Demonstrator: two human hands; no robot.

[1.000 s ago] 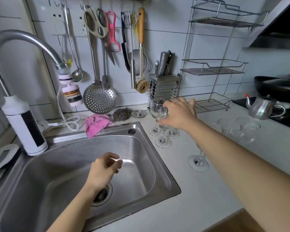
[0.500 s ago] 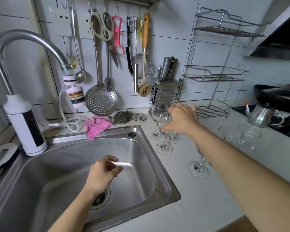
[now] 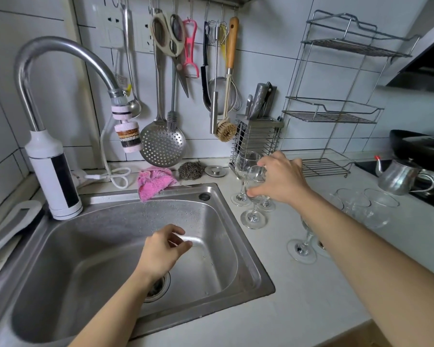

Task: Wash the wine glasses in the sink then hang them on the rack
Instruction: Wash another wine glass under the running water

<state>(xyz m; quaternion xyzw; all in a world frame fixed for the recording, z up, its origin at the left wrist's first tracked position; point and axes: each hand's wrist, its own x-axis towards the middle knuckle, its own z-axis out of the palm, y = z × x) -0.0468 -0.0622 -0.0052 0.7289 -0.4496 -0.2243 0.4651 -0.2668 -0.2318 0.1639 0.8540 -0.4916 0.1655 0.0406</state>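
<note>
R hand (image 3: pixel 278 181), reaching a sec ago, now grips wine glass (image 3: pixel 255 175) by its bowl at 2 o'clock of sink (image 3: pixel 90 236); L hand (image 3: pixel 164 249) loosely curled, empty, so wash can start

Sink (image 3: pixel 221 221): brushed steel, satin, w/ droplets. Tap (image 3: pixel 60 45): shiny chrome-look metal. Wine glass (image 3: pixel 255 175): clear glossy glass. Cloth (image 3: pixel 153 182): fluffy soft fabric. Scrubber (image 3: pixel 190 170): rough wire wool. Counter (image 3: pixel 311 296): matt, smooth. Brush handle (image 3: pixel 232 43): wood. Kettle (image 3: pixel 398 179): polished metal, v. reflective.

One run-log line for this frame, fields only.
stage: pick-up | right hand: grips wine glass by bowl | left hand: empty, over sink
</note>
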